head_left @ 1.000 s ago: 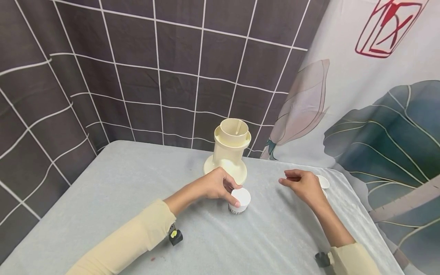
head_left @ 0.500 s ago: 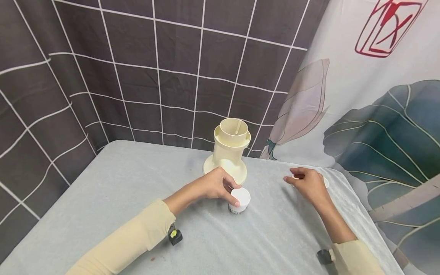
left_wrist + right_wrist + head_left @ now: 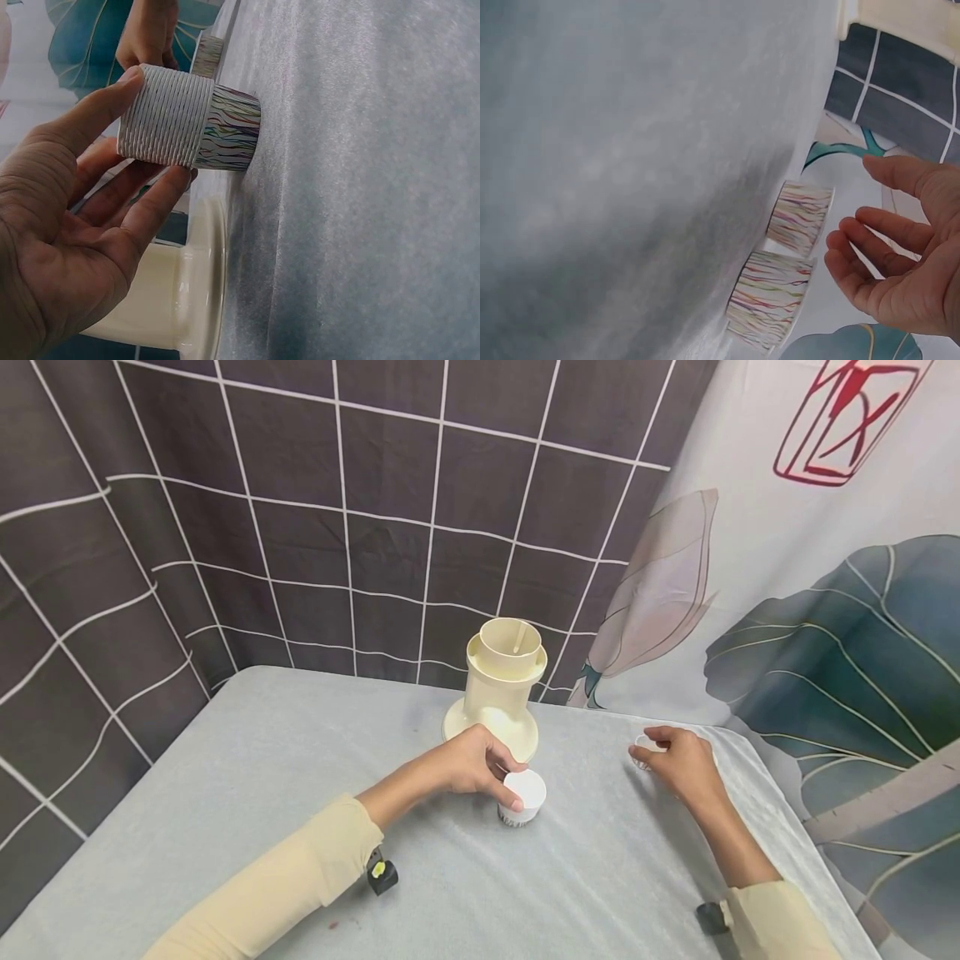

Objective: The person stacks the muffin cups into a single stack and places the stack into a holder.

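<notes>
A dark hanging cloth with a white grid [image 3: 292,535] backs the scene I'm watching, meeting a pale leaf-printed cloth [image 3: 780,518] on the right; below them is a table draped in light grey-blue fabric [image 3: 570,893]. A cream, glossy, round-based cylindrical stand [image 3: 501,693] rises just behind the left hand [image 3: 474,766], which covers part of its base from my head camera. Small black wrist cameras [image 3: 382,874] hang at both sleeves.

In my left wrist feed the stand is cut off at the lower edge, and the right hand [image 3: 682,762] at the top. From above, that hand hides most of what lies beneath it. I can't count the cups in the stack, nor tell whether its bottom meets the fabric.

The left thumb and fingers pinch the nested stack of white paper cups with multicoloured streaks [image 3: 191,120] by its rims, streaked ends toward the table. The right fingers are spread apart, holding nothing, just above two loose streaked cups [image 3: 802,217] standing on the table.
</notes>
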Available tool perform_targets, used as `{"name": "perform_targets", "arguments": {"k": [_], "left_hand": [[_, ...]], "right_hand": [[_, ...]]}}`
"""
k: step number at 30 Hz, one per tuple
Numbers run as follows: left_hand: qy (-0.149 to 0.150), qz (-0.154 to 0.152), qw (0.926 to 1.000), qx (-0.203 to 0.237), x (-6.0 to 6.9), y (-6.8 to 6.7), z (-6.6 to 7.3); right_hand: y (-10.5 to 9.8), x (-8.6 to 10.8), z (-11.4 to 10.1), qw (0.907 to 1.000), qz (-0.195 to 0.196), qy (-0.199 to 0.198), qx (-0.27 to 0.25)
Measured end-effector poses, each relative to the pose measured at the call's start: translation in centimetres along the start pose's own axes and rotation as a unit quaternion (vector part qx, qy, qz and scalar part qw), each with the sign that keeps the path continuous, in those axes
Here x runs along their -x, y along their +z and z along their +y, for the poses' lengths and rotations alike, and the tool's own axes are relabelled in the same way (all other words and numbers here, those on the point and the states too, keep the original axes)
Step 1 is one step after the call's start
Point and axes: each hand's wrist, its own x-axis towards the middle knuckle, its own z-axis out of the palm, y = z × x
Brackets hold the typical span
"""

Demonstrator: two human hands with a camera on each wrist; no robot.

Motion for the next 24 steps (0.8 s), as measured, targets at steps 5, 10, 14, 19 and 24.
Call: {"name": "perform_targets", "arguments": {"k": [5,10,14,19,24], "left_hand": [[0.002,-0.001,1.0000,0.001,-0.1,0.1,-0.1],[0.004,-0.001,1.0000,0.002,0.0,0.0,-0.1],[0.003,0.001,1.0000,-0.001,0.0,0.0,-0.1],[0.002,-0.006,0.9999,0.009,0.0,0.0,-0.2],[0.001,-0.008,0.9998,0.018,0.0,0.0,-0.1]], "right_hand": [[0.0,-0.2,0.5,0.9999,-0.006,0.009,0.004],[0.0,-0.4,0.8,0.9997,-0.008,0.013,0.021],[0.1,-0.6,1.1,0.9989,-0.018,0.025,0.035],[0.1,-0.9,1.3,0.9978,-0.022,0.034,0.053],[0.1,-1.1,1.4,0.9971,-0.026,0.037,0.061]]}}
